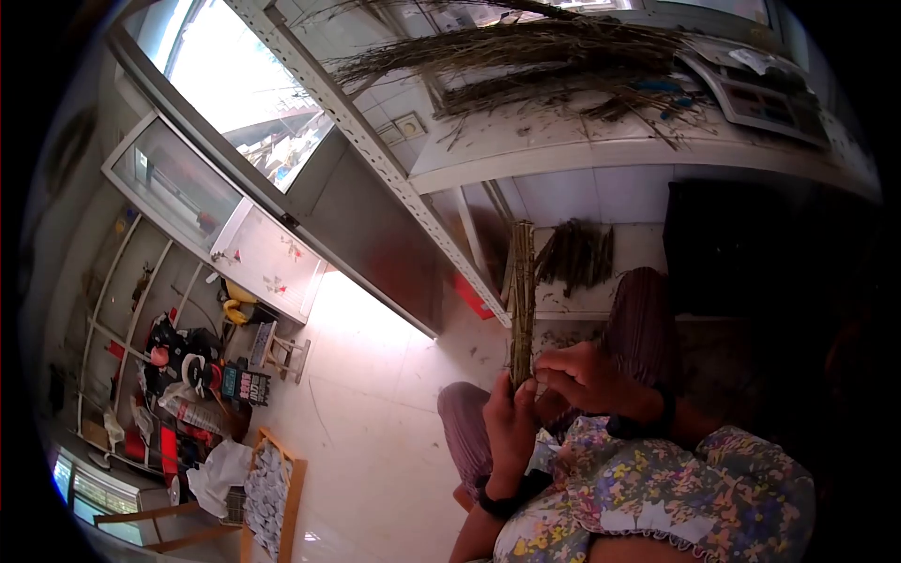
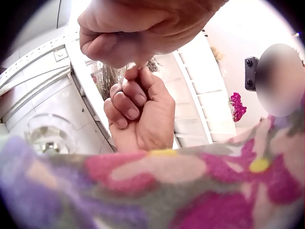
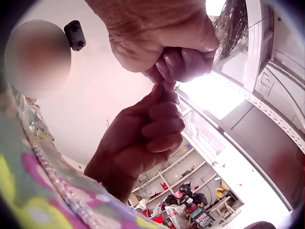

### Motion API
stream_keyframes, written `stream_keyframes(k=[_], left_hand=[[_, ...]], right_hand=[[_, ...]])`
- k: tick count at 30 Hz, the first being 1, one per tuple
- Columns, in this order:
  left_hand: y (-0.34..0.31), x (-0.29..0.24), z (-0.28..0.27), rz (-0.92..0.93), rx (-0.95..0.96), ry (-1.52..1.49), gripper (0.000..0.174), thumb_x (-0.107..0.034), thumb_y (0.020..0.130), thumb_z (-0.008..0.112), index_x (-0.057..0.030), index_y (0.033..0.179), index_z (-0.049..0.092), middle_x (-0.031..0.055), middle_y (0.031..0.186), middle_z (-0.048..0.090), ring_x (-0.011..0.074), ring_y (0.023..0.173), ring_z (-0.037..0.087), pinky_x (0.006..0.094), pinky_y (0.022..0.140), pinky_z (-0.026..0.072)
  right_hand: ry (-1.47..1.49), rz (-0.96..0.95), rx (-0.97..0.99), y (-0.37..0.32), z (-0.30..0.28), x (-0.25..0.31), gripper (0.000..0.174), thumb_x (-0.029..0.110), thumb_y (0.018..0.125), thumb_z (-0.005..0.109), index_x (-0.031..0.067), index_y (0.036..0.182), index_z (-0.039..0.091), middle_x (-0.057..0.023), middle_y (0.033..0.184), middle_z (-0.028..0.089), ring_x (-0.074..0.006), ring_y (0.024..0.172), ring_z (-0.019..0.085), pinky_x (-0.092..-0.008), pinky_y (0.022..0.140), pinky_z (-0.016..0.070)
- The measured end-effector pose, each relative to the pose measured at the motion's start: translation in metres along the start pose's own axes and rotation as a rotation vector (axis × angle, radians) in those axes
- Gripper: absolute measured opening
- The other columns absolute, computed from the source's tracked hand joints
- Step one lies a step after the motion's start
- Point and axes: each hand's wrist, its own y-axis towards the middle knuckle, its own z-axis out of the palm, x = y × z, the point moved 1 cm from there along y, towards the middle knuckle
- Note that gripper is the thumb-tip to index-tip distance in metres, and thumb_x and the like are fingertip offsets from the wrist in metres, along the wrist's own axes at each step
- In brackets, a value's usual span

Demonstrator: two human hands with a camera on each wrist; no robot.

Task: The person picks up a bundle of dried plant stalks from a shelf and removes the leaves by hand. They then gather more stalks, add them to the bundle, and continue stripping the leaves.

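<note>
A narrow bundle of greenish-brown dry stalks stands up lengthwise between the person's knees. My left hand grips its near end, with the thumb lying along the stalks. From the right, my right hand reaches in with its fingertips right at the side of the bundle. In the left wrist view the right hand has curled fingers, thumb and forefinger pinched together close under the left hand. The right wrist view has the fingertips of the right hand and left hand meeting; I cannot tell what small thing the right pinches.
Long dry brushwood lies on a white shelf ahead. Below it a pile of short cut stalks rests on a lower ledge, beside a dark box. A metal post and a small stool stand leftward.
</note>
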Motion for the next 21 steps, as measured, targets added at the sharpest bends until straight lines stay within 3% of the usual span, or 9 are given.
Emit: stream_keyframes(k=[3, 6, 10, 13, 18, 21], left_hand=[[-0.002, -0.010, 0.003, 0.071, -0.057, 0.218, 0.017, -0.015, 0.092, 0.056, -0.0014, 0.102, 0.055, 0.0150, 0.070, 0.058, 0.0244, 0.060, 0.057, 0.0330, 0.057, 0.0452], [-0.003, -0.002, 0.003, 0.288, -0.142, 0.517, 0.021, -0.013, 0.089, 0.059, -0.0020, 0.106, 0.055, 0.0150, 0.079, 0.062, 0.0336, 0.067, 0.061, 0.0374, 0.058, 0.0479], [-0.002, -0.005, 0.005, 0.494, -0.225, 0.846, 0.031, -0.011, 0.084, 0.061, -0.0017, 0.113, 0.054, 0.0118, 0.083, 0.059, 0.0309, 0.070, 0.061, 0.0381, 0.056, 0.0483], [-0.006, -0.014, 0.006, 0.541, -0.244, 0.989, 0.039, -0.010, 0.082, 0.061, 0.0004, 0.118, 0.052, 0.0102, 0.083, 0.056, 0.0281, 0.070, 0.060, 0.0358, 0.054, 0.0472], [-0.008, -0.019, 0.010, 0.538, -0.199, 1.132, 0.048, -0.011, 0.082, 0.061, 0.0038, 0.126, 0.048, 0.0097, 0.085, 0.055, 0.0262, 0.070, 0.058, 0.0331, 0.054, 0.0457], [-0.008, -0.012, 0.011, 0.557, -0.185, 1.172, 0.073, -0.027, 0.070, 0.077, 0.0067, 0.126, 0.045, 0.0118, 0.087, 0.055, 0.0276, 0.072, 0.060, 0.0348, 0.056, 0.0483]], right_hand=[[-0.020, -0.008, 0.051, 0.000, 0.000, 0.000, 0.013, 0.012, 0.087, 0.061, -0.0010, 0.087, 0.061, -0.0173, 0.071, 0.061, -0.0309, 0.065, 0.065, -0.0354, 0.056, 0.0478], [-0.029, 0.031, 0.073, 0.000, 0.000, 0.004, 0.018, 0.017, 0.088, 0.063, -0.0011, 0.089, 0.062, -0.0182, 0.073, 0.062, -0.0310, 0.067, 0.066, -0.0350, 0.057, 0.0487], [0.040, 0.029, -0.007, 0.000, 0.006, 0.005, 0.029, 0.028, 0.090, 0.062, -0.0002, 0.094, 0.063, -0.0194, 0.068, 0.060, -0.0338, 0.061, 0.062, -0.0377, 0.056, 0.0470], [0.079, 0.041, -0.038, 0.000, 0.009, 0.005, 0.031, 0.030, 0.091, 0.060, -0.0003, 0.096, 0.064, -0.0187, 0.067, 0.060, -0.0270, 0.061, 0.064, -0.0371, 0.057, 0.0474], [0.167, 0.212, 0.009, -0.001, 0.009, -0.002, 0.032, 0.030, 0.092, 0.060, -0.0019, 0.096, 0.065, -0.0137, 0.064, 0.060, -0.0113, 0.063, 0.059, -0.0329, 0.057, 0.0471], [0.307, 0.271, -0.038, 0.000, 0.011, 0.002, 0.031, 0.028, 0.092, 0.061, -0.0027, 0.095, 0.065, -0.0102, 0.066, 0.062, -0.0080, 0.064, 0.055, -0.0302, 0.058, 0.0465]])
